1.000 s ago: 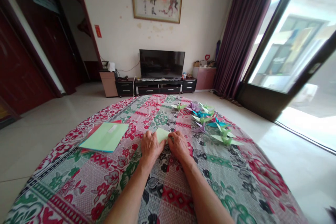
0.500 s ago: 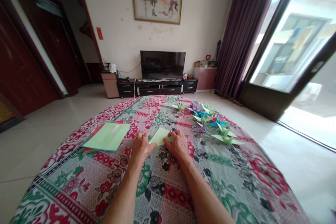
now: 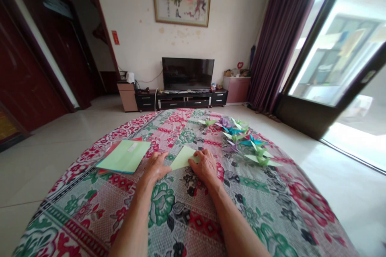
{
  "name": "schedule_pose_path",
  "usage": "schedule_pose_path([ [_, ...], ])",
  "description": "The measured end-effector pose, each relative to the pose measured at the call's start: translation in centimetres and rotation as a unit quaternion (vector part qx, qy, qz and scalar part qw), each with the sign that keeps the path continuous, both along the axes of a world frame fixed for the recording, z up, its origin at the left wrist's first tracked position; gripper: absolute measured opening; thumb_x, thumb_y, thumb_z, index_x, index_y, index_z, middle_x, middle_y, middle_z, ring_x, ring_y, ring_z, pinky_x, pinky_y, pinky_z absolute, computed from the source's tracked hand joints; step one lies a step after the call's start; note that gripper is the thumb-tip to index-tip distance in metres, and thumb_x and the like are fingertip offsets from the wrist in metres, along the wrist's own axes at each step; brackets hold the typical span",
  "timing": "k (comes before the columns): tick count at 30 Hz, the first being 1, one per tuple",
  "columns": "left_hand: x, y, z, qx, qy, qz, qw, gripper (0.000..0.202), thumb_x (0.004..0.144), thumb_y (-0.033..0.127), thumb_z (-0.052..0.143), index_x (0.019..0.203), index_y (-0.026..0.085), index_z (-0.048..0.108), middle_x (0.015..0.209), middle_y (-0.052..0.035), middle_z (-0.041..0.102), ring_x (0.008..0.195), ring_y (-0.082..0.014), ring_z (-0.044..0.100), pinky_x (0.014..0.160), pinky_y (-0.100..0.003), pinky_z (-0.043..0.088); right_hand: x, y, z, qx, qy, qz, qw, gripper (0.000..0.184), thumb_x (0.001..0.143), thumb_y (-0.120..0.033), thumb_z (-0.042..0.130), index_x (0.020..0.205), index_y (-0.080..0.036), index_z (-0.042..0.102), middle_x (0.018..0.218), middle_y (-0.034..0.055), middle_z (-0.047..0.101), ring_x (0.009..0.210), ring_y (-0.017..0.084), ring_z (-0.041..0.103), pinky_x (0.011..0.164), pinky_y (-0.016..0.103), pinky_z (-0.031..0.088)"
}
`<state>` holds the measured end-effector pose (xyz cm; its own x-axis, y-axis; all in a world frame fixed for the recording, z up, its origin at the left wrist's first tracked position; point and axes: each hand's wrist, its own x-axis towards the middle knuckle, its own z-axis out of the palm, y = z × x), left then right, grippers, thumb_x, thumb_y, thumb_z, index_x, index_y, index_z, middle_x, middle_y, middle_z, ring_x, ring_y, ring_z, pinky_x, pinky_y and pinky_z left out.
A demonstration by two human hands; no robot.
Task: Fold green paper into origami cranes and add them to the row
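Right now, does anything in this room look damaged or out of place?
Yes: the wall has brownish patches below the framed picture; they stand out against the pale surface, suggesting stains or flaking. Nothing on the patterned tablecloth looks spilled.

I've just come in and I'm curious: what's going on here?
Someone is working with a small pale green paper on the flowered tablecloth. The right hand rests on its right side; the left hand is open by its left corner, contact unclear. A stack of larger sheets lies left, and folded paper birds sit to the right.
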<state>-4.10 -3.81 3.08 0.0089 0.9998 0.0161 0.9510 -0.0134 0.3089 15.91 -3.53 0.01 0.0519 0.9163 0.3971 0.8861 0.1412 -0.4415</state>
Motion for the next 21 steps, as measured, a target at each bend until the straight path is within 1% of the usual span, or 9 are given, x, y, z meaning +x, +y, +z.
schedule_pose_path([
  [3,0.0,-0.4,0.9,-0.028,0.006,0.000,1.000,0.063,0.067,0.023,0.061,0.129,0.019,0.048,0.122,-0.0115,0.050,0.104,-0.0200,0.055,0.090,-0.026,0.040,0.0,-0.1,0.2,-0.003,0.002,-0.001,1.000,0.028,0.075,-0.043,0.057,0.093,-0.023,0.065,0.094,0.0060,0.056,0.083,0.018,0.050,0.077,0.028,0.035],
  [5,-0.1,-0.5,1.2,-0.037,0.011,-0.007,0.999,0.063,0.068,0.021,0.059,0.130,0.019,0.047,0.125,-0.0115,0.049,0.106,-0.0198,0.054,0.092,-0.026,0.039,0.0,-0.2,0.2,-0.001,0.001,-0.001,1.000,0.028,0.075,-0.043,0.057,0.093,-0.023,0.065,0.094,0.0059,0.056,0.083,0.018,0.050,0.077,0.028,0.035],
  [10,-0.9,-0.2,0.5,-0.027,0.007,-0.037,0.999,0.062,0.066,0.009,0.056,0.127,0.019,0.050,0.128,-0.0097,0.049,0.113,-0.0182,0.051,0.096,-0.023,0.036,0.2,0.0,-0.1,0.004,0.000,0.009,1.000,0.028,0.076,-0.043,0.056,0.093,-0.023,0.064,0.095,0.0055,0.056,0.083,0.018,0.050,0.078,0.028,0.035],
  [13,-0.7,-0.1,0.3,-0.006,0.009,-0.027,1.000,0.057,0.067,0.003,0.048,0.122,0.017,0.055,0.122,-0.0104,0.055,0.111,-0.0192,0.053,0.096,-0.025,0.037,0.2,0.1,-0.2,0.005,-0.006,0.010,1.000,0.028,0.077,-0.043,0.055,0.094,-0.023,0.064,0.095,0.0057,0.055,0.084,0.018,0.050,0.078,0.028,0.035],
  [15,0.1,0.1,0.4,0.033,0.002,0.004,0.999,0.051,0.071,0.003,0.043,0.118,0.016,0.058,0.113,-0.0116,0.060,0.107,-0.0203,0.055,0.094,-0.028,0.038,0.2,0.0,-0.2,0.005,-0.012,0.005,1.000,0.027,0.078,-0.042,0.055,0.094,-0.023,0.064,0.095,0.0060,0.055,0.085,0.019,0.050,0.079,0.029,0.035],
  [17,1.5,0.2,0.5,0.097,-0.014,0.037,0.994,0.045,0.075,0.005,0.041,0.115,0.016,0.060,0.107,-0.0113,0.062,0.103,-0.0208,0.056,0.092,-0.028,0.039,0.0,-0.2,0.0,0.004,-0.015,-0.003,1.000,0.026,0.077,-0.041,0.055,0.094,-0.022,0.064,0.095,0.0063,0.055,0.085,0.019,0.050,0.079,0.029,0.035],
  [18,2.3,0.3,0.4,0.118,-0.024,0.036,0.992,0.043,0.076,0.006,0.042,0.114,0.016,0.060,0.104,-0.0107,0.063,0.101,-0.0204,0.056,0.091,-0.028,0.040,-0.1,-0.3,0.2,0.002,-0.016,-0.005,1.000,0.028,0.077,-0.042,0.056,0.094,-0.022,0.064,0.095,0.0065,0.055,0.086,0.019,0.050,0.079,0.029,0.035],
  [19,3.0,0.3,0.2,0.128,-0.035,0.015,0.991,0.040,0.077,0.009,0.044,0.112,0.017,0.061,0.102,-0.0096,0.063,0.100,-0.0198,0.056,0.091,-0.028,0.040,-0.2,-0.4,0.3,0.000,-0.015,-0.006,1.000,0.030,0.075,-0.044,0.058,0.094,-0.022,0.064,0.095,0.0067,0.055,0.086,0.020,0.050,0.079,0.030,0.036],
  [21,4.2,0.2,-0.4,0.126,-0.050,-0.014,0.991,0.033,0.080,0.018,0.047,0.110,0.019,0.062,0.102,-0.0086,0.062,0.095,-0.0188,0.057,0.088,-0.027,0.041,-0.3,-0.5,0.6,-0.006,-0.014,-0.004,1.000,0.037,0.072,-0.050,0.061,0.096,-0.022,0.063,0.096,0.0073,0.055,0.088,0.021,0.050,0.079,0.030,0.036],
])
